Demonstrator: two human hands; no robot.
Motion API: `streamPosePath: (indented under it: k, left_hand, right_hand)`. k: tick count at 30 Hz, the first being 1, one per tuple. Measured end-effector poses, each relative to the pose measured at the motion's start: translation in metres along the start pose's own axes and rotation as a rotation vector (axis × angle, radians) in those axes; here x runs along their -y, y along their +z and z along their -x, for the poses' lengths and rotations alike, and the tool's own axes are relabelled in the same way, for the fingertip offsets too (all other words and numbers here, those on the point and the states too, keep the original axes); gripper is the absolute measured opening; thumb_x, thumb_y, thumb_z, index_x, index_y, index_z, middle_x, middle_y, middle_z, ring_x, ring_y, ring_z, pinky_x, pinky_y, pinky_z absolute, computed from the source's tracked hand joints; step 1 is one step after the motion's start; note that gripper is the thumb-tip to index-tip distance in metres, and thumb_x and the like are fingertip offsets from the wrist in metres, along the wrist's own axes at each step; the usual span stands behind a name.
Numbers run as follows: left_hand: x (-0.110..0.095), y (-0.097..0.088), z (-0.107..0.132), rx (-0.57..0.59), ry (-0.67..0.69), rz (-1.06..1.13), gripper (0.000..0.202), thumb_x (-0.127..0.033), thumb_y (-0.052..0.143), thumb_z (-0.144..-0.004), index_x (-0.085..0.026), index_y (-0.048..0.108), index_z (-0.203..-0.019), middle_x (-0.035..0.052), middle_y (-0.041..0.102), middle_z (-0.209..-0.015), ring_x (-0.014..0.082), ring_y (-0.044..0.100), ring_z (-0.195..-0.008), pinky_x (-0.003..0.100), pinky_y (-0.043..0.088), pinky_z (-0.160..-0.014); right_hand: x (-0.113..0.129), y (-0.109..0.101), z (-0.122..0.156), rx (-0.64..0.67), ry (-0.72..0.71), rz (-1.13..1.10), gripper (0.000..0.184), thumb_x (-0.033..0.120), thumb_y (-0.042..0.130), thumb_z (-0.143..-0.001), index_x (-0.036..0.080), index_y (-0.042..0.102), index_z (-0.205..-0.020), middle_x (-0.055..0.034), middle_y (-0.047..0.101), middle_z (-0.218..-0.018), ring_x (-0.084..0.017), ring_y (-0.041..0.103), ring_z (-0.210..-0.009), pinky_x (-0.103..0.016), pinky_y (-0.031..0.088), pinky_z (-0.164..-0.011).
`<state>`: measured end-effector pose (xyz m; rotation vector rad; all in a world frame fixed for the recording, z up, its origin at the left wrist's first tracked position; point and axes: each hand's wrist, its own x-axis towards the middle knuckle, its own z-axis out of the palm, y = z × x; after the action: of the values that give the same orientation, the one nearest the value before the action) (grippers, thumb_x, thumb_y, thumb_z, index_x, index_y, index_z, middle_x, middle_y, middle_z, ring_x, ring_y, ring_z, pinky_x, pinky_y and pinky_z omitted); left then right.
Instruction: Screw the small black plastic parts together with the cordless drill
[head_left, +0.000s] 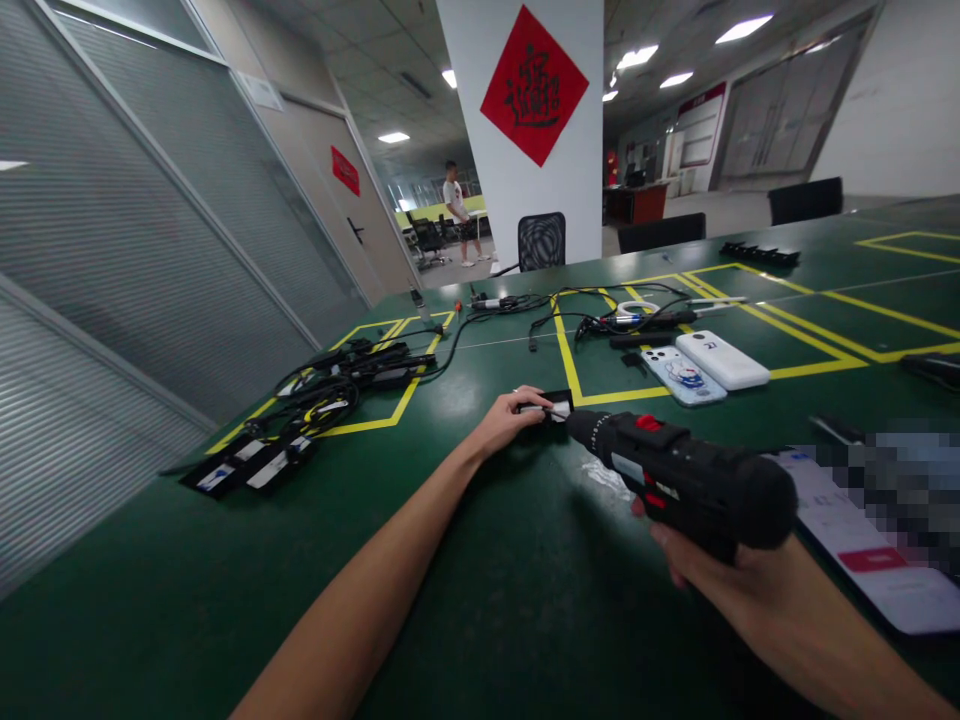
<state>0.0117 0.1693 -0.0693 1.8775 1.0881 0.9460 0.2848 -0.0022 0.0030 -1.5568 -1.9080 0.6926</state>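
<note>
bare forearms reach in from the lower edge, and closest of all is the right hand [724,570], wrapped around the grip of a power drill [690,480]. the drill is a stout, rounded body of matt black plastic with small red parts, a pale label on its side and a ribbed, tapering nose ringed with white marks. its long axis runs slantwise, from the bulky rear at lower right towards upper left; the nose points left and away from the camera. it is held above the bench [480,600], a smooth, dark green surface with a dull sheen, and its front end is at the right end of a small black piece [556,397]. whether the bit touches cannot be told.

that piece is slim and straight-edged, with a white patch on it, and lies on the bench with its long axis roughly crosswise. the left hand [506,420] is clamped on its left part, fingers bent over it. the two hands are apart.

just beneath the drill's nose lies a crumpled, shiny, silvery wrapper [606,478]. beyond it are a glossy patterned phone [684,376] and a smooth white block [721,360] with rounded corners, side by side. at left, limp black cables [345,385] heap in a tangle.
</note>
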Motion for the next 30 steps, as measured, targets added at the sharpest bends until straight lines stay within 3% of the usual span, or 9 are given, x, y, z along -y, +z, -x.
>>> streamPosePath:
  k: [4,9,14,23,30]
  left_hand:
    - [-0.002,0.001,0.002,-0.016,-0.007,-0.009,0.021,-0.023,0.059,-0.075,-0.018,0.068,-0.093,0.0071,0.055,-0.117,0.0226,0.050,-0.110,0.036,0.036,-0.097]
    - [-0.006,0.002,0.002,-0.025,-0.018,-0.035,0.021,-0.024,0.056,-0.076,-0.017,0.069,-0.092,0.0075,0.055,-0.117,0.0227,0.050,-0.111,0.036,0.036,-0.097]
    - [-0.002,0.003,0.000,-0.055,-0.004,-0.049,0.019,-0.024,0.059,-0.075,-0.018,0.069,-0.090,0.0076,0.056,-0.115,0.0219,0.050,-0.112,0.035,0.033,-0.101]
    - [0.000,0.004,0.001,-0.062,0.012,-0.066,0.019,-0.025,0.060,-0.075,-0.017,0.069,-0.090,0.0073,0.056,-0.113,0.0217,0.052,-0.109,0.034,0.035,-0.099]
    - [0.004,0.004,0.000,-0.055,0.026,-0.057,0.020,-0.029,0.062,-0.075,-0.017,0.069,-0.089,0.0069,0.057,-0.110,0.0208,0.053,-0.104,0.032,0.037,-0.095]
  right_hand:
    - [0.001,0.000,0.002,-0.017,-0.013,0.023,0.031,0.042,0.051,-0.079,0.024,0.066,-0.099,0.0033,0.057,-0.047,-0.015,0.052,-0.036,-0.023,0.041,-0.035]
    - [0.003,0.000,0.003,-0.086,0.023,-0.034,0.028,0.042,0.052,-0.078,0.025,0.067,-0.093,0.0027,0.059,-0.049,-0.014,0.053,-0.039,-0.022,0.042,-0.035]
    - [-0.002,-0.002,0.007,-0.004,0.078,-0.132,0.025,0.042,0.054,-0.074,0.023,0.068,-0.083,0.0018,0.061,-0.051,-0.015,0.059,-0.044,-0.020,0.046,-0.040]
    - [-0.002,-0.001,0.011,-0.023,0.093,-0.121,0.022,0.041,0.056,-0.072,0.023,0.068,-0.076,0.0018,0.058,-0.046,-0.014,0.055,-0.039,-0.020,0.044,-0.037]
    - [-0.004,-0.002,0.007,0.034,0.100,-0.122,0.020,0.039,0.057,-0.072,0.022,0.066,-0.071,0.0016,0.059,-0.049,-0.014,0.057,-0.043,-0.019,0.045,-0.038]
